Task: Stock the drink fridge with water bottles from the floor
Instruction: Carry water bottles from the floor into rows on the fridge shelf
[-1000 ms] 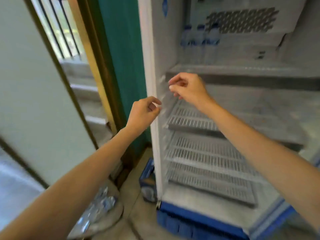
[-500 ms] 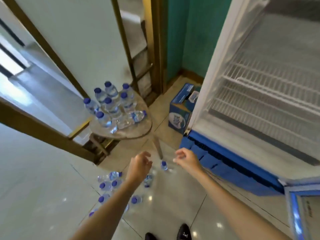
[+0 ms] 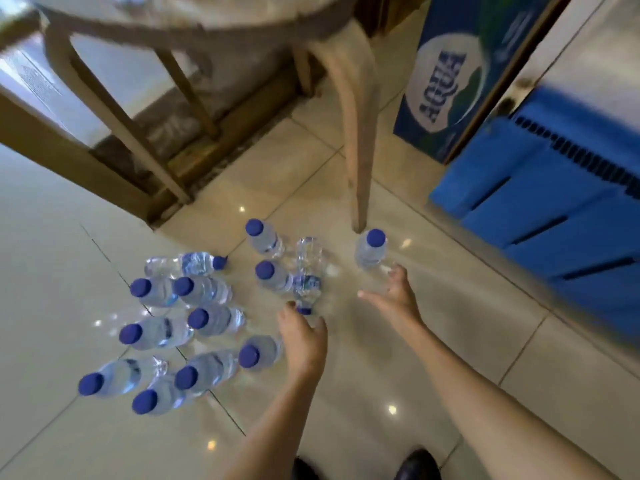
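Thirteen or so small water bottles with blue caps are gathered on the glossy cream tile floor, all near the foot of a wooden stool leg. Most stand upright in a loose cluster to the left of that leg; one lies on its side at the cluster's far edge. Another lying bottle stretches from near the leg toward the person, its cap pointing at the left hand. A lone upright bottle stands just beside the leg's foot, on its right.

Both arms reach down toward the floor. Left hand hovers with its fingers spread loosely, fingertips at the lying bottle's cap; whether they touch it cannot be told, and nothing is gripped. Right hand is open and empty, palm turned inward, its fingertips close to the lone upright bottle but not closed on it.

Right of the stool leg sits a blue cardboard carton printed with a white oval logo, and beyond it the blue base grille of the drink fridge. Dark shoe tips show at the bottom edge.
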A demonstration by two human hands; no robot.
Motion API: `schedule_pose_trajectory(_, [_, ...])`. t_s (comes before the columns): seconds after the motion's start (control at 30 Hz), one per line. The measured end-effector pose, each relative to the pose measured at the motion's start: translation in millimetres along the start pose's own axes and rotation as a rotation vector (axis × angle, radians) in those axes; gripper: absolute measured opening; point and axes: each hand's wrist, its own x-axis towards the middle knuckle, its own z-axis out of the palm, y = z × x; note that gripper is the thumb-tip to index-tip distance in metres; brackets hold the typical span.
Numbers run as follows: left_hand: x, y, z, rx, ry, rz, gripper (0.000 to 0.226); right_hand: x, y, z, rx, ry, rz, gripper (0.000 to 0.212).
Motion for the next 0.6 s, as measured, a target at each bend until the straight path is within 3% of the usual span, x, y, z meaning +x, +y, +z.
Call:
schedule_pose_trajectory(0.17, [50.3, -30.1, 45.4, -0.019, 0.134, -0.016, 0.043, 58.9, 14.8, 26.3, 0.148, 0.084, -0.103, 0.100])
schedule_pose_trajectory(0.27, [65.9, -33.6, 61.2, -0.004, 0.175, -0.062, 0.052, 76.3, 11.5, 34.8, 0.258, 0.133, -0.186, 0.079])
schedule_pose_trajectory(0.37, [66.8, -35.8, 70.6, -0.133, 0.239, -0.050, 0.049, 82.1, 12.0, 39.9, 0.309, 0.199, -0.232, 0.060])
schedule_pose_trajectory(0.6, [47.0, -29.7, 62.1, -0.288, 0.239, 0.066, 0.039, 80.3, 13.3, 39.0, 0.318, 0.222, -0.279, 0.055])
